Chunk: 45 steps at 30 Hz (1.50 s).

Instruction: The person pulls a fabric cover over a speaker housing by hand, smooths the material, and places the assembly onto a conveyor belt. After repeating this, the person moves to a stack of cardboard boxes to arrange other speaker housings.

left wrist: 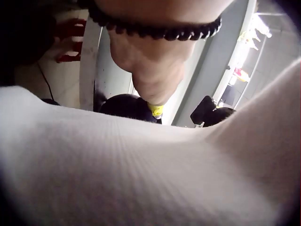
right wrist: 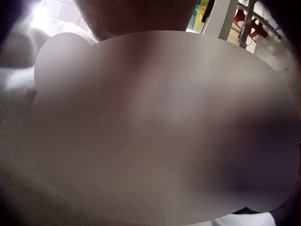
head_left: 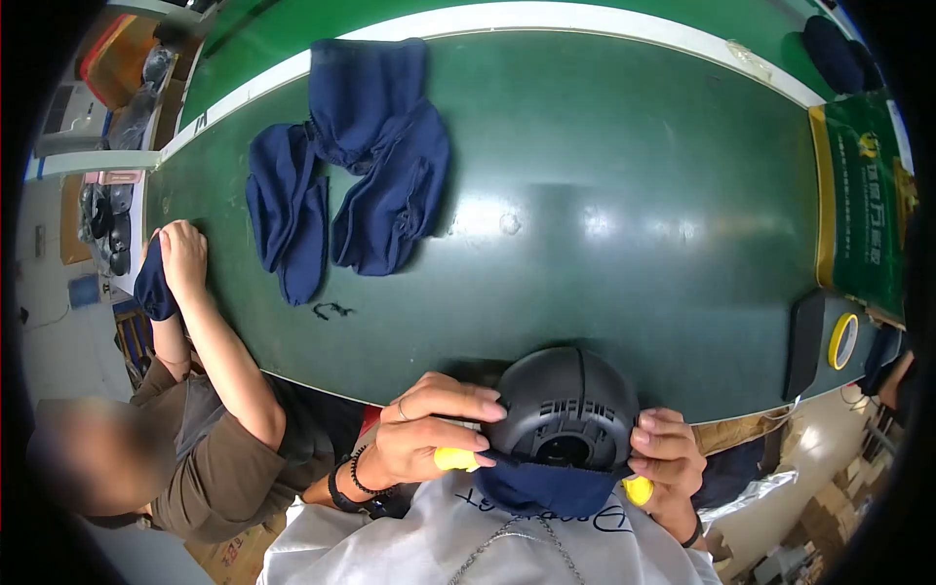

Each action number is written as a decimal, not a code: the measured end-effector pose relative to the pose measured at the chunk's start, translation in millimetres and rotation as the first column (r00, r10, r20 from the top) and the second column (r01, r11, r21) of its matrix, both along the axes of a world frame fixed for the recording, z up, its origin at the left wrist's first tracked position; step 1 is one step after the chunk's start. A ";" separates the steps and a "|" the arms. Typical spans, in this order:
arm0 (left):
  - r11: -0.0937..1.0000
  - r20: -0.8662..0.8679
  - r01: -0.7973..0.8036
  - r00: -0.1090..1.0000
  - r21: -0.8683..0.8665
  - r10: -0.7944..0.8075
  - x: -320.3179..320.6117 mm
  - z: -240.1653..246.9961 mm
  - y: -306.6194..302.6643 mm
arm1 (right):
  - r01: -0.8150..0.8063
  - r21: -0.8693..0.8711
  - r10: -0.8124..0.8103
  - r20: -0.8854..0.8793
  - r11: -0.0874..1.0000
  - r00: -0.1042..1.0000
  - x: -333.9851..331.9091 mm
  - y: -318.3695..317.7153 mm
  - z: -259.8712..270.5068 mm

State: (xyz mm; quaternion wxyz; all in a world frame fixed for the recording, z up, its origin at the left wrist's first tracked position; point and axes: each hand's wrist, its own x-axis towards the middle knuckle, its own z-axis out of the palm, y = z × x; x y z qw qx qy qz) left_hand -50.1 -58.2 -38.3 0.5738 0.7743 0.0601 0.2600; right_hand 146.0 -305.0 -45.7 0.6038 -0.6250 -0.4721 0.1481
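Observation:
A black rounded shell with slotted vents (head_left: 568, 390) stands at the table's near edge in the head view, with navy fabric (head_left: 551, 487) along its lower side. My left hand (head_left: 424, 429) pinches the fabric's edge at the shell's left, yellow tape round its thumb. At the opposite side my right hand (head_left: 668, 463) grips the fabric's other edge, its thumb also wrapped in yellow. In the left wrist view the left hand (left wrist: 153, 75) shows beyond a beaded bracelet, its fingertips hidden. A blur covers most of the right wrist view.
Navy fabric pieces (head_left: 375, 146) lie on the green table (head_left: 604, 253), with a small dark string (head_left: 333, 310) nearby. At the left another person (head_left: 219, 429) holds a navy piece. A green bag (head_left: 863, 205), a black flat object (head_left: 804, 346) and a yellow tape roll (head_left: 843, 341) are at the right.

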 end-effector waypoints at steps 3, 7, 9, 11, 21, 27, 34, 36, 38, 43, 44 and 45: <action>0.978 -0.029 -0.021 0.999 -0.206 0.015 14.6 1.5 2.2 | 0.074 -0.110 -0.090 -0.154 0.991 0.984 -4.4 3.6 7.8; 0.954 -0.066 0.026 0.997 -0.298 -0.048 23.1 1.5 8.5 | 0.019 -0.136 -0.065 -0.348 0.991 0.935 -0.4 6.9 9.7; 0.937 -0.071 -0.017 0.997 -0.349 -0.008 27.4 2.4 6.5 | 0.064 -0.122 -0.101 -0.332 0.991 0.938 0.6 12.4 8.8; 0.893 -0.064 -0.102 0.995 -0.438 0.082 33.6 3.2 1.3 | 0.159 -0.131 -0.192 -0.292 0.978 0.937 3.1 21.3 12.6; 0.899 -0.222 0.022 0.966 -0.438 -0.132 40.6 13.7 22.1 | -0.150 -0.350 0.017 -0.358 0.925 0.934 30.6 30.8 33.2; 0.880 -0.200 0.217 0.925 -0.422 -0.324 44.3 14.8 35.2 | -0.250 -0.392 0.185 -0.196 0.885 0.963 45.8 35.6 37.8; 0.881 -0.311 0.289 0.856 -0.375 -0.414 55.0 35.9 49.1 | -0.315 -0.427 0.292 -0.121 0.848 0.949 62.6 49.4 51.1; 0.874 -0.333 0.299 0.838 -0.383 -0.433 56.8 36.8 50.1 | -0.325 -0.439 0.314 -0.100 0.837 0.944 67.2 52.3 53.8; 0.898 -0.306 0.323 0.859 -0.299 -0.411 55.4 35.7 48.8 | -0.317 -0.441 0.334 -0.041 0.839 0.942 69.7 52.9 53.3; 0.979 -0.272 0.111 0.950 -0.168 -0.154 51.1 24.0 29.5 | -0.226 -0.427 0.238 -0.024 0.876 0.971 61.9 53.1 44.5; 0.980 -0.278 0.106 0.949 -0.168 -0.150 50.8 21.7 26.2 | -0.186 -0.406 0.195 -0.020 0.895 0.981 60.4 53.7 42.2; 0.978 -0.258 0.065 0.959 -0.197 -0.116 49.6 19.4 23.4 | -0.191 -0.406 0.196 -0.028 0.894 0.980 59.7 54.3 41.3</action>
